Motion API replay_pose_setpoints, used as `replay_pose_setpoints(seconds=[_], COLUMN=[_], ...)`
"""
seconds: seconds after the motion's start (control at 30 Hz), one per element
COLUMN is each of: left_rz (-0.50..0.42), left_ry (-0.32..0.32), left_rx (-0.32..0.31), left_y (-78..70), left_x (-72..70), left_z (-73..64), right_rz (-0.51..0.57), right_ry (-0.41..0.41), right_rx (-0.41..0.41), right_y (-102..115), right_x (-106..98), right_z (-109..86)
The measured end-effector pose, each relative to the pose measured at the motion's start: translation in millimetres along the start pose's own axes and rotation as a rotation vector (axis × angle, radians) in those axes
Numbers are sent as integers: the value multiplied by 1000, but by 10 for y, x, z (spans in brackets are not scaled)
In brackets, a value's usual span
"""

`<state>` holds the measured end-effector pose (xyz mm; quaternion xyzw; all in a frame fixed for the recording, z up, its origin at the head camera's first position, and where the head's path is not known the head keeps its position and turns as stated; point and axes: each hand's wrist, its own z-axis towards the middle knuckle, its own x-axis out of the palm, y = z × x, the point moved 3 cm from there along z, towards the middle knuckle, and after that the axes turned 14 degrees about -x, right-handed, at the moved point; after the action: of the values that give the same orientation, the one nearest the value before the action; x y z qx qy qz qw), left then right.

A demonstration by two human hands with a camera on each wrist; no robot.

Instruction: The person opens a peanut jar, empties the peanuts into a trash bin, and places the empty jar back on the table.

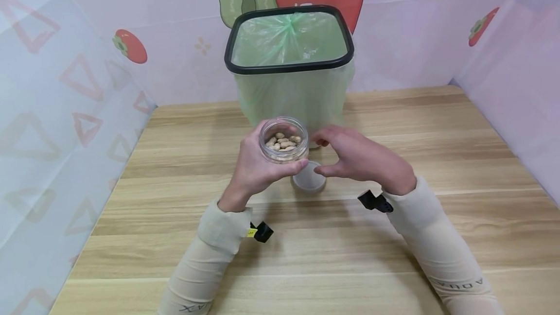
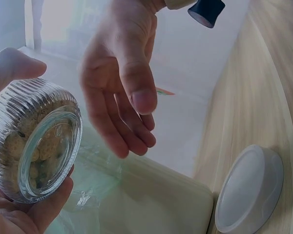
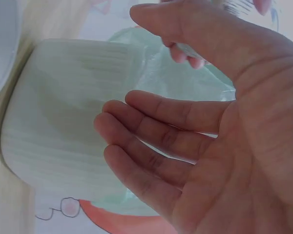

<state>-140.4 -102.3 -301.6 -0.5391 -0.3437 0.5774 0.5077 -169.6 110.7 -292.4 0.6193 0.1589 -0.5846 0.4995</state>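
My left hand (image 1: 258, 164) grips a clear ribbed jar (image 2: 36, 141) around its side, lifted above the table. The jar has no lid on it, and peanuts in their shells (image 1: 285, 143) lie inside. Just right of the jar is my right hand (image 1: 356, 157), its fingers relaxed and spread from the thumb, holding nothing. In the right wrist view its bare palm (image 3: 224, 165) shows. A pale round lid (image 1: 309, 178) lies on the table below and between the two hands; the left wrist view shows the same lid (image 2: 249, 190) at lower right.
A trash bin (image 1: 297, 94) with a black rim and a green plastic liner (image 1: 288, 38) stands behind the hands, at the back of the wood-grain table (image 1: 183, 159). Patterned wall sheets (image 1: 175, 62) enclose the back and both sides.
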Motion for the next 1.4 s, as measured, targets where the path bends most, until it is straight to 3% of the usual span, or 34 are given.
replay_pose_setpoints(seconds=[0.7, 0.83, 1.0, 1.23, 1.4], left_rz=[3, 7, 7, 1, 16], left_ry=[-7, -9, -15, 1, -20], left_rx=[-21, -20, -16, -20, -34], left_y=[-14, -21, -47, -41, 16], left_x=[-8, -12, -15, 22, -63], left_z=[-9, -12, 12, 48, 5], right_rz=[-45, -54, -64, -102, -109], right_ry=[-134, -169, -250, -428, -475], right_rx=[6, 37, 60, 49, 68], right_y=[153, 173, 205, 201, 179], right_x=[-320, -384, -478, -580, -633], right_z=[-189, -238, -278, -380, -390])
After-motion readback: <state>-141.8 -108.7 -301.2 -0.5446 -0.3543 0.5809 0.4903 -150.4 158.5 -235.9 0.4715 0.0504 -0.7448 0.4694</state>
